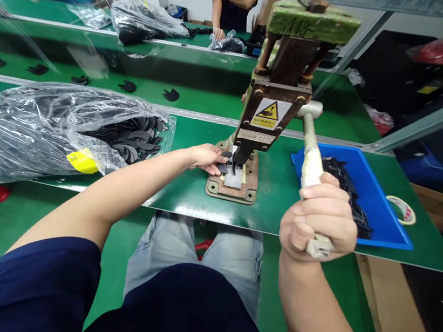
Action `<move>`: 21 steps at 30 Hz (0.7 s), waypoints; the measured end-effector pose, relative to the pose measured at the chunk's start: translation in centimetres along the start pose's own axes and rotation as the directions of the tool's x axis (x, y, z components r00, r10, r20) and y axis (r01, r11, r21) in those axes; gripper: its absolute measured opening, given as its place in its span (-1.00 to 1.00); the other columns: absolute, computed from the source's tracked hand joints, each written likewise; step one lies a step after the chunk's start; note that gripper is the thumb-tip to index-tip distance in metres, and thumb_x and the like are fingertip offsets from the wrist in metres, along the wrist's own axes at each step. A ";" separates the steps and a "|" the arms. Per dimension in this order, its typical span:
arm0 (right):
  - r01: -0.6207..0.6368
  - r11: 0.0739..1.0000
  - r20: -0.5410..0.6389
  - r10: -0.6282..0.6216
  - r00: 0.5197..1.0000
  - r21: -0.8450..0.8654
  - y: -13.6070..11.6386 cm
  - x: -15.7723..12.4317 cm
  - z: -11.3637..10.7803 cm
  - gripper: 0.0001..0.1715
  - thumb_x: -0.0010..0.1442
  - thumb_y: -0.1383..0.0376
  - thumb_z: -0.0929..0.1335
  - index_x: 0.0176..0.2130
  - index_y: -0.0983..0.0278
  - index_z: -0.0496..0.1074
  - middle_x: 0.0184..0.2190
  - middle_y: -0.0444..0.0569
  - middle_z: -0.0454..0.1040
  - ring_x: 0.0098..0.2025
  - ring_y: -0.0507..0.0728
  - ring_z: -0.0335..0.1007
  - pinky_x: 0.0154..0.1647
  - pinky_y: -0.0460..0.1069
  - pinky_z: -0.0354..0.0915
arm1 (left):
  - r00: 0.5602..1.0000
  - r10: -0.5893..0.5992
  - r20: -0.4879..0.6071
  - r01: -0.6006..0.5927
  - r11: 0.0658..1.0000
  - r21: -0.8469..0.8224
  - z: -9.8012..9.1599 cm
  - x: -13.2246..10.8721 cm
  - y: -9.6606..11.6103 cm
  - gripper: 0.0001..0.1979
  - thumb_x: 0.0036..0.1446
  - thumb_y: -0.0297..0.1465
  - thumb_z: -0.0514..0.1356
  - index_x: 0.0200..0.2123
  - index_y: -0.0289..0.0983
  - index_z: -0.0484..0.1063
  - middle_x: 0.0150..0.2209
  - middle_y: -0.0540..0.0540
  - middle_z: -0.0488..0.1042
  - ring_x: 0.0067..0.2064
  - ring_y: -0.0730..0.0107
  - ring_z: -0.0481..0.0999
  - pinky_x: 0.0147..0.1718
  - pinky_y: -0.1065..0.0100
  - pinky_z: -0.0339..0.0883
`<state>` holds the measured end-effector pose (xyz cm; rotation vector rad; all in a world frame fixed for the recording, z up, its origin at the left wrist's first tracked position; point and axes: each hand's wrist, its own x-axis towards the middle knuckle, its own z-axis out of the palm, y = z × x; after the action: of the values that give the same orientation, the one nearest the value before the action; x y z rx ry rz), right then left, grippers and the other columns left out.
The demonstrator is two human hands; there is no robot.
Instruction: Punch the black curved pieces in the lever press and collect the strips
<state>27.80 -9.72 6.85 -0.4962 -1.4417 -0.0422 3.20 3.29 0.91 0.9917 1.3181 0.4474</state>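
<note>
Green tabletop (185,196), hand press (271,112) at 12 o'clock. Left hand (205,157) pinching black flat part (223,167) on press base; likely light, thin, flexible, best held by edge. Right hand (318,217) clenched around taped lever (311,159), 3 o'clock.

one hand press (271,112), one blue tray (379,208), one tape roll (402,209), five loose black parts (127,86) on the rear belt, one open clear bag of black parts (58,131), two more bags (142,20) at the back.

A yellow triangular hand-crush warning sign (270,111) stood on the brown metal press head (272,115) at frame centre; its small print was unreadable.
</note>
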 end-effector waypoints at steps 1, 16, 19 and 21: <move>0.017 0.999 -0.019 -0.016 1.000 0.038 0.0 1.1 0.4 -0.67 0.24 0.07 0.46 -0.41 0.16 0.35 -0.51 -0.26 0.39 -0.26 0.07 0.54 0.17 0.28 0.50 | 1.000 0.004 -0.002 -0.004 1.000 -0.022 0.1 0.0 -0.2 -0.70 0.15 -0.32 0.52 -0.26 -0.28 0.46 -0.47 -0.14 0.62 -0.51 0.32 0.67 -0.53 0.48 0.49; -0.529 0.848 0.298 0.516 0.803 -0.042 3.9 -4.1 0.5 -0.71 0.33 0.21 0.44 0.02 0.22 0.48 -0.13 -0.02 0.60 -0.11 0.02 0.60 0.01 0.00 0.57 | 0.927 0.375 0.005 -0.371 0.920 -0.127 0.1 -8.5 -4.2 -0.47 0.10 -0.01 0.51 -0.31 -0.27 0.34 -0.48 -0.06 0.61 -0.55 0.45 0.59 -0.55 0.49 0.47; -0.596 0.797 0.479 0.564 0.673 -0.102 2.2 -8.4 2.2 -0.58 0.32 0.15 0.45 0.13 0.18 0.45 -0.04 0.02 0.65 -0.07 0.08 0.65 -0.01 0.03 0.62 | 0.919 0.393 0.042 -0.382 0.911 -0.156 0.4 -10.5 -4.6 -0.42 0.06 0.05 0.51 -0.30 -0.26 0.34 -0.47 -0.05 0.61 -0.54 0.46 0.58 -0.54 0.47 0.49; -0.605 0.786 0.538 0.566 0.624 -0.127 1.1 -9.2 3.2 -0.58 0.33 0.11 0.44 0.12 0.16 0.45 -0.05 0.00 0.67 -0.08 0.08 0.66 -0.04 0.02 0.63 | 0.914 0.398 0.075 -0.384 0.910 -0.156 0.7 -11.2 -4.9 -0.41 0.05 0.07 0.51 -0.30 -0.26 0.34 -0.46 -0.05 0.60 -0.54 0.45 0.57 -0.54 0.45 0.48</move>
<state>23.80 -10.05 -2.13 -0.9674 -1.7661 0.7427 -0.12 -8.18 3.51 1.1498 0.9766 0.7722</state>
